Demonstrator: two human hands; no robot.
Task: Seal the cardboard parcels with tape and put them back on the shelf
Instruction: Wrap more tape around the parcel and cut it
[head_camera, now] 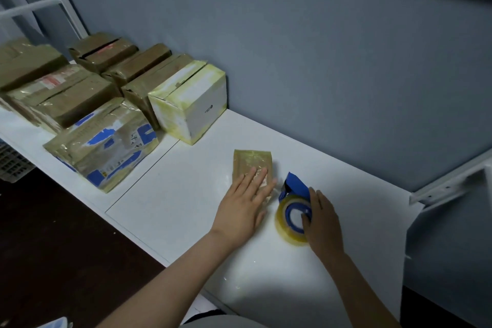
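A small flat cardboard parcel (249, 165), glossy with tape, lies on the white shelf top (186, 194). My left hand (245, 205) presses flat on its near half with straight fingers. Just right of it stands a blue tape dispenser (294, 205) with a roll of clear yellowish tape. My right hand (323, 221) grips the dispenser from the right, thumb hooked into the roll's core. The dispenser's blade end points toward the parcel's right edge.
Several taped cardboard parcels are stacked at the left, among them a white box (191, 104) and a parcel with blue markings (106, 144). A grey wall (319, 61) runs behind. A white bracket (450, 184) juts out at right. Dark floor (53, 247) lies below the front edge.
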